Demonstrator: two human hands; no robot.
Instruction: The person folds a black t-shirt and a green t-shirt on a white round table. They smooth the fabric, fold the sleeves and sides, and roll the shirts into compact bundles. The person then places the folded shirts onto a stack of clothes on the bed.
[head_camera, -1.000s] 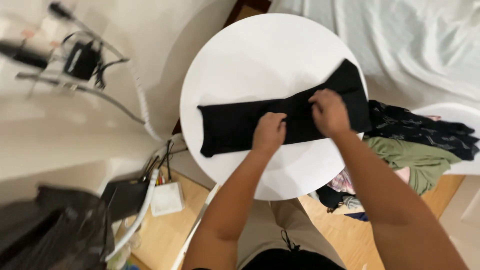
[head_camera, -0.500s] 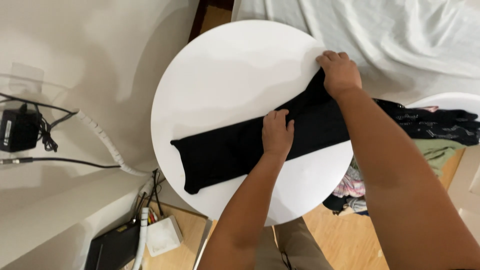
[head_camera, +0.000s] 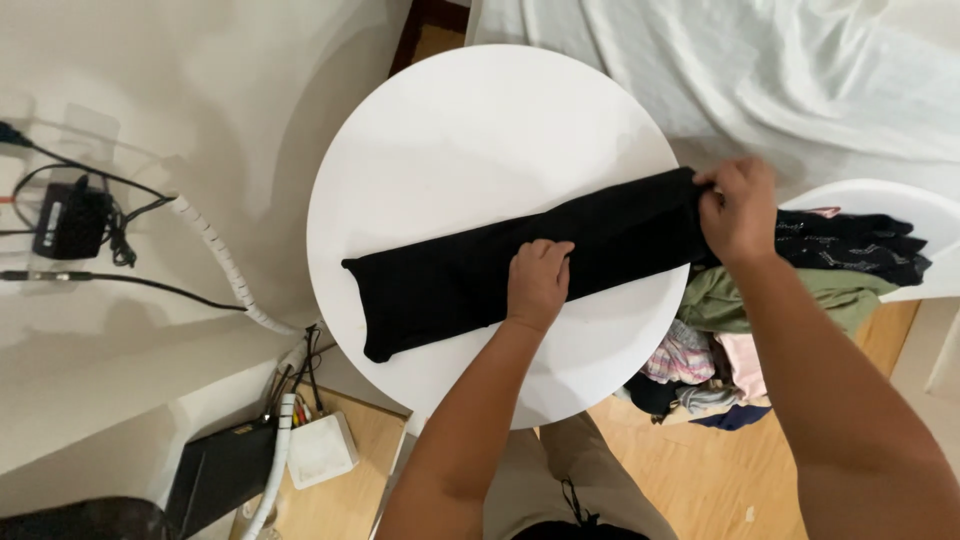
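Note:
A black garment (head_camera: 450, 280), folded into a long narrow strip, lies across a round white table (head_camera: 480, 130). My left hand (head_camera: 538, 282) presses down flat on the middle of the strip, fingers together. At the table's right rim my right hand (head_camera: 738, 208) pinches the right end of the strip. The left end of the garment lies free near the table's left edge.
A heap of clothes (head_camera: 800, 290) in black, green and pink sits right of the table, below a white sheet (head_camera: 760, 70). At the left, cables and a black adapter (head_camera: 72, 220) hang on the wall; a white box (head_camera: 320, 450) and dark device lie on the wooden floor.
My right hand has slid out along the garment to its right end and gripped it. The left hand stays pressed on the middle. The view has shifted.

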